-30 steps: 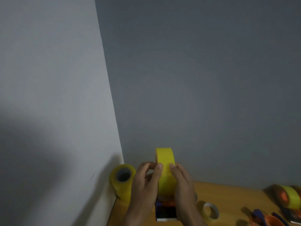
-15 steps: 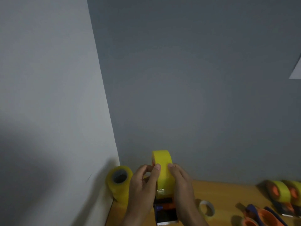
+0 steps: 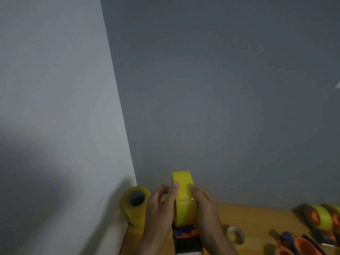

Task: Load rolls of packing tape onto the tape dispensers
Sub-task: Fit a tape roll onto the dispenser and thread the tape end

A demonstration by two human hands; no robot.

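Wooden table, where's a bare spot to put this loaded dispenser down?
Barest is the wooden table along the back wall, between your right hand and the loaded dispensers. It is crowded lower right around the empty core and orange dispensers, and tight left by the corner roll.

Dim, soft-focus wide-angle view, broad shadow across left wall (image 3: 46,162), small glare on yellow tape roll (image 3: 184,199), blurred right-edge dispensers (image 3: 320,218).
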